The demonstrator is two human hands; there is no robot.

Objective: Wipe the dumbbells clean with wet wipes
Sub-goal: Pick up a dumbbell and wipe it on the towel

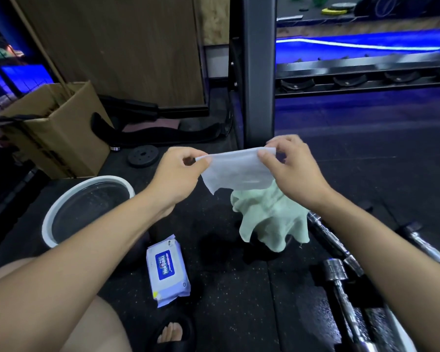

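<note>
Both your hands up over floor mat, stretching one white wet wipe (235, 171) between them. Your left hand (174, 174) pinches wipe's left top corner, thumb and forefinger closed on it; your right hand (294, 168) pinches right top corner same way, other fingers curled. Wipe hangs slack below, clear of mat. Wipe pack (167, 271) flat on mat near your left forearm. Chrome dumbbells (341, 278) lie on mat at right, under your right forearm. Green cloth (269, 219) heaped beside them. Basin (87, 207) at left.
</note>
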